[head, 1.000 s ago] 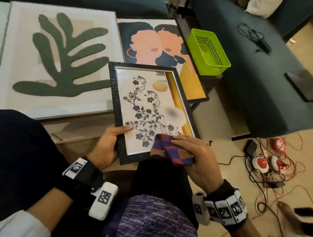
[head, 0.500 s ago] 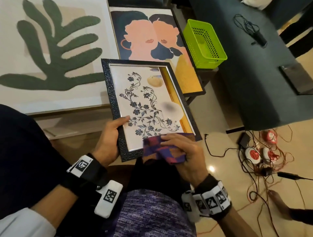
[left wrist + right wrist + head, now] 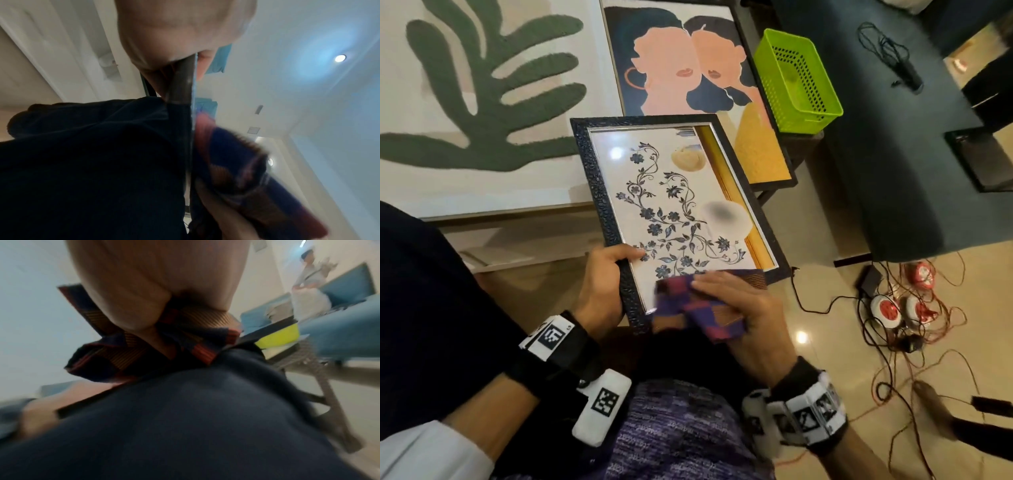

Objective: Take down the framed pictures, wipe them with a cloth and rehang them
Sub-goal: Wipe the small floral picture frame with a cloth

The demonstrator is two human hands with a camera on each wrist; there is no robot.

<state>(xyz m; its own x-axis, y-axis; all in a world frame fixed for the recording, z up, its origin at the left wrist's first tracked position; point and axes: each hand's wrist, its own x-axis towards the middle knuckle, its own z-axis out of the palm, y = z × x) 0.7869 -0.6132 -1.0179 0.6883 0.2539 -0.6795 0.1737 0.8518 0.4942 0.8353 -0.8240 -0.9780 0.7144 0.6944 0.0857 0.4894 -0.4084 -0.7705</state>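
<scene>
Your right hand (image 3: pixel 732 308) presses the bunched checked cloth (image 3: pixel 698 311) on the floral frame (image 3: pixel 674 205)'s near end, your left hand (image 3: pixel 602 284) clamping its left edge; unwiped glass runs lengthwise away from you.

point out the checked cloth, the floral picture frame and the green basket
checked cloth (image 3: pixel 698 315), head view, bunched middle.
floral picture frame (image 3: pixel 599 192), head view, left black edge.
green basket (image 3: pixel 768 73), head view, left wall.

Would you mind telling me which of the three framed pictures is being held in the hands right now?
The floral picture in the dark textured frame: the left hand grips its edge. The green leaf picture and two-faces picture lie untouched behind it.
</scene>
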